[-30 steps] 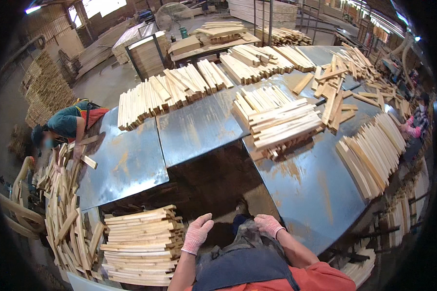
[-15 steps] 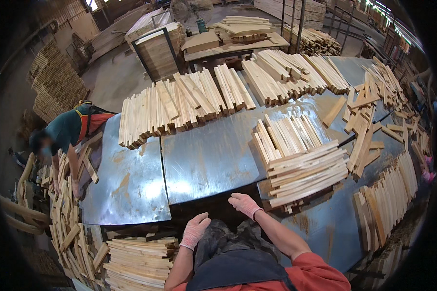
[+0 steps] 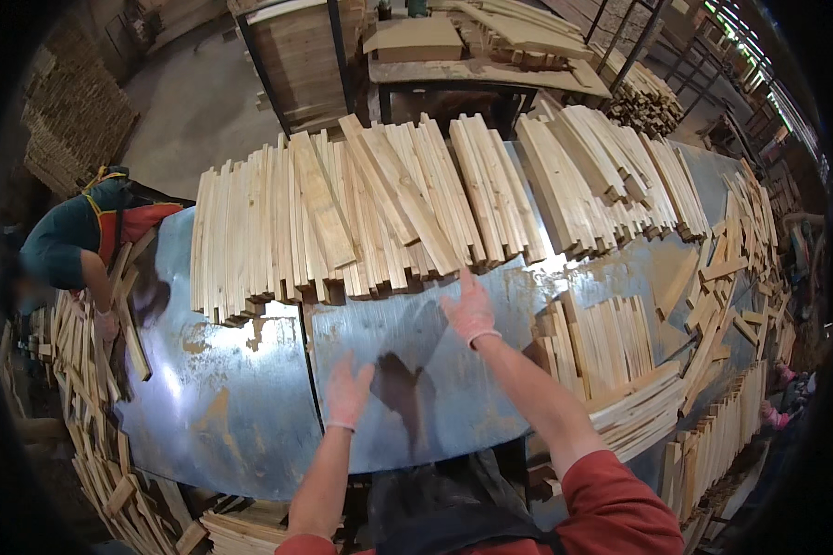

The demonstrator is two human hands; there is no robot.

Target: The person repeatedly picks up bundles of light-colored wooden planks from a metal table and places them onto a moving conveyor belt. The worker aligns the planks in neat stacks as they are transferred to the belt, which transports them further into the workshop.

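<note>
My right hand point(image 3: 469, 311), in a pale pink work glove, reaches forward over the metal tabletop point(image 3: 407, 333). Its fingers are apart, and the fingertips come up to the near end of a loose wooden strip point(image 3: 412, 208) lying slantwise on a row of strips point(image 3: 250, 222); whether they touch it I cannot tell. Lower and to the left, my left hand point(image 3: 348, 393), gloved alike, hovers above the metal with fingers spread and nothing in it. Another loose strip point(image 3: 322, 199) rests on the same row, left of the slanted one.
Further right lie a second row of strips point(image 3: 574, 194), a stacked pile point(image 3: 634, 407) and a jumble of loose pieces point(image 3: 713, 296). At the left, a co-worker point(image 3: 74, 236) bends over scattered strips point(image 3: 83, 361). Behind stands a table point(image 3: 491, 74) holding boards.
Both my hands have moved forward from the table's near edge to above the metal, the right one up to the far row. My view has shifted forward, and the co-worker remains bent over at the left.
</note>
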